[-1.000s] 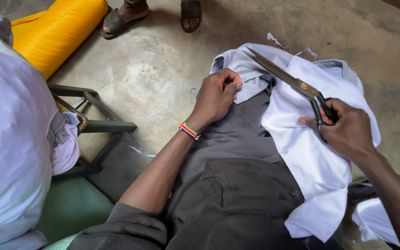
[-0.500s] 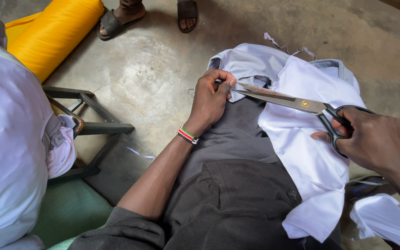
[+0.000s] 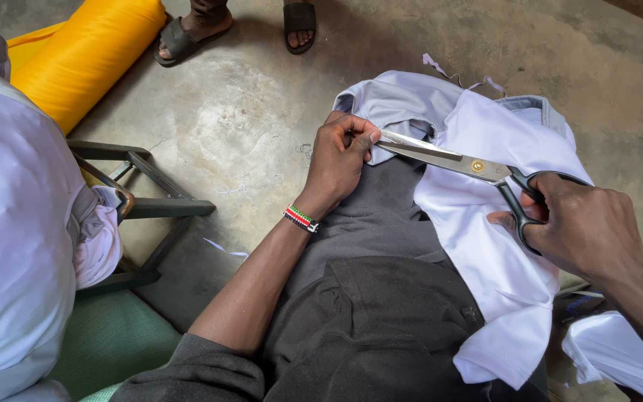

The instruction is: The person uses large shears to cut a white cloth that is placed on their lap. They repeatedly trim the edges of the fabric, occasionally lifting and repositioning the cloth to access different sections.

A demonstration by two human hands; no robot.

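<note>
Nearest the camera, one white cloth [image 3: 485, 246] lies draped over the person's lap, which gives it a soft support and keeps most of it off the floor [image 3: 262, 97]. The right hand [image 3: 586, 231] is closed through the black handles of one pair of scissors [image 3: 470, 165], whose blades look nearly shut and point leftward across the cloth. The left hand [image 3: 340, 160], with one beaded band [image 3: 301, 219] at its wrist, pinches a fold of the cloth tight just at the blade tips, seemingly to hold the edge taut so that the blades bite cleanly (slack fabric would only fold between them). A second white piece [image 3: 608, 350] lies low at the right. To the left stand one dark metal frame [image 3: 150, 208] and a big white bundle [image 3: 16, 246]. Farther off, one yellow fabric roll [image 3: 80, 56] lies on the floor, a few thin scraps [image 3: 448, 71] lie beyond the cloth, and another person's two sandalled feet [image 3: 240, 22] stand at the top.
</note>
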